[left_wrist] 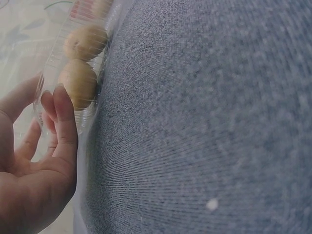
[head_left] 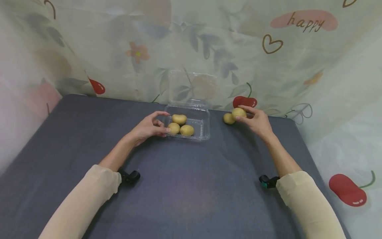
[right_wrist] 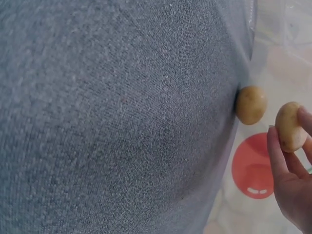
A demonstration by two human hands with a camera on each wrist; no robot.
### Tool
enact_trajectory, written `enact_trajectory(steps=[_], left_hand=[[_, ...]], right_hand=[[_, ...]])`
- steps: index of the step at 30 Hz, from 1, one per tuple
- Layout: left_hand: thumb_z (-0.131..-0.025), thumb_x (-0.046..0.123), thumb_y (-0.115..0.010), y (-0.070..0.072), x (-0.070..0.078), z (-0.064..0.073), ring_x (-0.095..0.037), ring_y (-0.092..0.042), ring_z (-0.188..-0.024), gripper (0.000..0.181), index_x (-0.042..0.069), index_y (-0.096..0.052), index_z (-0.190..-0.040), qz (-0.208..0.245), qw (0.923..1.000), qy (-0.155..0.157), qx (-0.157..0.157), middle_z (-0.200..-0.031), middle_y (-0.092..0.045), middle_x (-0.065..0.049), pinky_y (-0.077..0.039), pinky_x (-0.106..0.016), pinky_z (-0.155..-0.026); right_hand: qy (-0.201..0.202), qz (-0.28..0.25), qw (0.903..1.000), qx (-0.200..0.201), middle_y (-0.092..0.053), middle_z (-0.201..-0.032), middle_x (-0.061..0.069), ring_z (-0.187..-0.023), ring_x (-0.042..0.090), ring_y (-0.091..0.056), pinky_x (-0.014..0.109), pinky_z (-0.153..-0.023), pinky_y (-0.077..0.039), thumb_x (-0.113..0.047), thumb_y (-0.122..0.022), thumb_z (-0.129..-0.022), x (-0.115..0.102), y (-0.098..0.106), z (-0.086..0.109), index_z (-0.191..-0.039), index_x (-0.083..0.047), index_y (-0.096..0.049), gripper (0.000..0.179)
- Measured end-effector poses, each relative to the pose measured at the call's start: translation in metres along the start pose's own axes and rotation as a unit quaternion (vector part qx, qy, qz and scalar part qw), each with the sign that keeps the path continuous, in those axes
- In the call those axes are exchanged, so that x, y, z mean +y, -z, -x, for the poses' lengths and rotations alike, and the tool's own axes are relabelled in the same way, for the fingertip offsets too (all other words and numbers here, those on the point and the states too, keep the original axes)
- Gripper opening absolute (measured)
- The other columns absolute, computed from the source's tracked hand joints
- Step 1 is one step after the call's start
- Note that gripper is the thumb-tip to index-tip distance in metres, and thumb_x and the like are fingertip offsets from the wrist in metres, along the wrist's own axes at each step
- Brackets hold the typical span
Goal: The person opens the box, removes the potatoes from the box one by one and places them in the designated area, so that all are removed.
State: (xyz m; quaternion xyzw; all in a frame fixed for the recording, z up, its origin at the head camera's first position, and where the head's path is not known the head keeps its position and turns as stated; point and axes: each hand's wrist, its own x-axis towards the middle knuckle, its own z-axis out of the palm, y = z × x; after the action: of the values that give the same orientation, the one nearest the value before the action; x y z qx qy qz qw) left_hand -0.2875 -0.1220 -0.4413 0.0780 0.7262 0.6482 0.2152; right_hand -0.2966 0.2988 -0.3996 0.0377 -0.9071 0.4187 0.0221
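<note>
A clear plastic clamshell box [head_left: 203,134] lies with its lid raised at the back of the table, three potatoes [head_left: 187,130] grouped in its left half. My left hand [head_left: 149,127] grips the box's left end, thumb near the front corner and index finger near the back one. In the left wrist view, potatoes [left_wrist: 80,85] show through the box wall beside the fingertips. To the right of the box, my right hand [head_left: 259,122] pinches a potato [head_left: 239,113] between thumb and fingers, raised off the table. Another potato [head_left: 228,119] rests on the table just left of it.
The dark grey cloth-covered table [head_left: 191,186] ends right behind the box. A printed curtain [head_left: 191,39] hangs at the back and sides, and the upright transparent lid [head_left: 192,86] stands in front of it. Black wrist devices [head_left: 131,177] sit at both sleeves.
</note>
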Motion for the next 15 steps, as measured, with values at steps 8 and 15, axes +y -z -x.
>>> enact_trajectory(steps=[8,15], left_hand=[[-0.089,0.006,-0.075,-0.001,0.002,0.001,-0.024,-0.064,-0.083,0.069,0.013,-0.039,-0.148,0.004,1.0000,-0.005,-0.002,-0.088,-0.059,-0.010,-0.058,-0.046,-0.087],[-0.089,0.006,-0.075,-0.001,0.001,0.001,-0.025,-0.064,-0.083,0.068,0.015,-0.040,-0.147,0.005,1.0000,-0.001,-0.001,-0.088,-0.059,-0.010,-0.058,-0.045,-0.087]], right_hand=[[-0.010,0.009,0.9998,0.018,-0.064,-0.128,0.008,-0.108,0.023,-0.066,0.022,-0.076,-0.050,-0.040,-0.076,-0.088,0.009,0.003,-0.001,-0.135,-0.022,-0.064,0.052],[-0.016,0.023,0.9993,0.025,-0.059,-0.136,0.011,-0.116,0.027,-0.063,0.020,-0.074,-0.049,-0.040,-0.075,-0.089,0.021,0.005,-0.001,-0.137,-0.019,-0.062,0.054]])
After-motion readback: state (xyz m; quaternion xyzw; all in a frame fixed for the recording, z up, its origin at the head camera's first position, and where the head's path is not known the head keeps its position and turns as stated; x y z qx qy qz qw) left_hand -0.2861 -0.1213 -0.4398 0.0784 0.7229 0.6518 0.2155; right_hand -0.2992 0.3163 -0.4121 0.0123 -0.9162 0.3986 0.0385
